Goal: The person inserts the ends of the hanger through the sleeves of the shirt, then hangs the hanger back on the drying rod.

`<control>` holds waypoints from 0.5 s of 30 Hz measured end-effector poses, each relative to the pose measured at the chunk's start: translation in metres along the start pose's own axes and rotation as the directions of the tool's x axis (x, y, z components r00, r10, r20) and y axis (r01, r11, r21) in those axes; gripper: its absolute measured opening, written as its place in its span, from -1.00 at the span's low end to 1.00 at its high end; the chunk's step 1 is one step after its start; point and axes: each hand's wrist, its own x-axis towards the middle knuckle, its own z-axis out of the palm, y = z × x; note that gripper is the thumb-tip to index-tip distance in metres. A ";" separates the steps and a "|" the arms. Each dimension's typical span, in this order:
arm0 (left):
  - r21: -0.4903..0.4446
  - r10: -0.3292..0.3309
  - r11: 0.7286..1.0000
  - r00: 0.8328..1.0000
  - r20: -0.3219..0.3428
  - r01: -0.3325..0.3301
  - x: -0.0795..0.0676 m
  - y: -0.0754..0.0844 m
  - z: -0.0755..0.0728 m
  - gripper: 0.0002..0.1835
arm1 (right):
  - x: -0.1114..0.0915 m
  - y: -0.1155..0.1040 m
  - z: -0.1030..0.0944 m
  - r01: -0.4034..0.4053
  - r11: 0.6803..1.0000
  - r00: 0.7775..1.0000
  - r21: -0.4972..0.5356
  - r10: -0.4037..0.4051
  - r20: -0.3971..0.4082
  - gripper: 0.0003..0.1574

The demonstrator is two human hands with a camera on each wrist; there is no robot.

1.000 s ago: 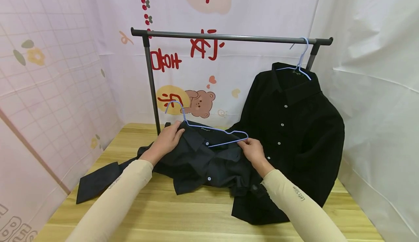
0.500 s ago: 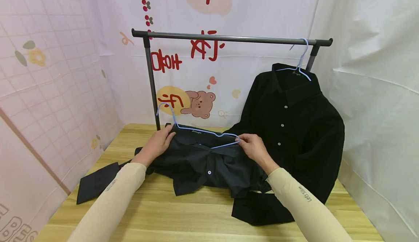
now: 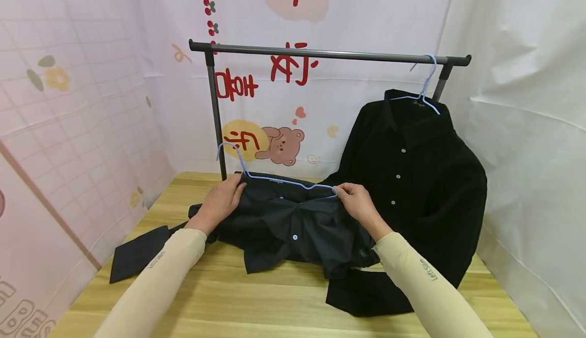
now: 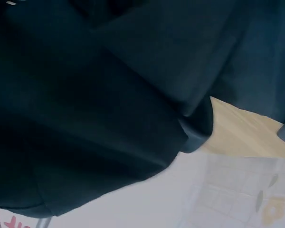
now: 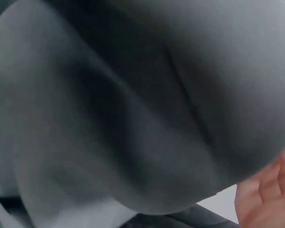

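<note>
A dark button-up shirt [image 3: 274, 226] lies bunched on the table, its collar raised toward the back. My left hand [image 3: 221, 200] grips the shirt by the cloth at its left shoulder. Into the neck opening runs a thin light-blue clothes hanger [image 3: 284, 181], hook up at the left and its left arm hidden under the cloth. My right hand [image 3: 358, 202] pinches the hanger's right end, right at the shirt's neck edge. Dark cloth [image 4: 133, 109] fills most of the left wrist view. In the right wrist view, part of a hand [image 5: 268, 194] shows beside the draped shirt.
Behind the hands stands a dark metal clothes rack [image 3: 320, 53]. A second black shirt [image 3: 421, 185] hangs at its right end on another blue hanger [image 3: 426, 81], one sleeve reaching onto the wooden table [image 3: 256, 302]. Printed cloth walls [image 3: 517, 150] enclose the table.
Both hands have shifted left, the hanger with them. The hanger's right end now sits closer to the neck opening, and its lower bar is mostly covered by the shirt.
</note>
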 end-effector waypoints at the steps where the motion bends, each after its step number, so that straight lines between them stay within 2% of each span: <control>1: -0.006 -0.007 1.000 1.000 -0.005 0.006 0.000 0.002 0.000 -0.86 | 0.000 0.000 0.001 0.010 0.999 1.000 -0.038 -0.011 -0.028 -0.66; 4: -0.041 -0.010 0.999 1.000 -0.007 0.009 0.001 0.009 0.000 -0.80 | -0.002 0.000 0.002 0.054 0.982 0.990 -0.182 -0.076 -0.119 -0.68; 7: -0.040 0.033 0.999 0.999 -0.007 -0.033 0.000 0.013 0.000 -0.81 | -0.004 0.001 0.005 0.112 0.937 0.970 -0.332 -0.175 -0.167 -0.69; 9: 0.016 0.092 0.996 0.995 -0.032 -0.092 -0.002 0.011 0.003 -0.82 | -0.006 0.000 0.006 0.157 0.900 0.955 -0.407 -0.243 -0.170 -0.71; 12: 0.155 0.227 0.965 0.970 -0.084 -0.212 -0.006 0.004 0.008 -0.83 | -0.008 -0.002 0.009 0.225 0.854 0.934 -0.468 -0.326 -0.146 -0.74; 13: 0.197 0.258 0.952 0.961 -0.100 -0.235 -0.007 0.002 0.009 -0.83 | -0.009 -0.003 0.010 0.239 0.846 0.930 -0.476 -0.341 -0.140 -0.75; 15: 0.256 0.279 0.936 0.952 -0.124 -0.241 -0.009 0.000 0.012 -0.82 | -0.010 -0.007 0.011 0.256 0.837 0.921 -0.484 -0.363 -0.140 -0.75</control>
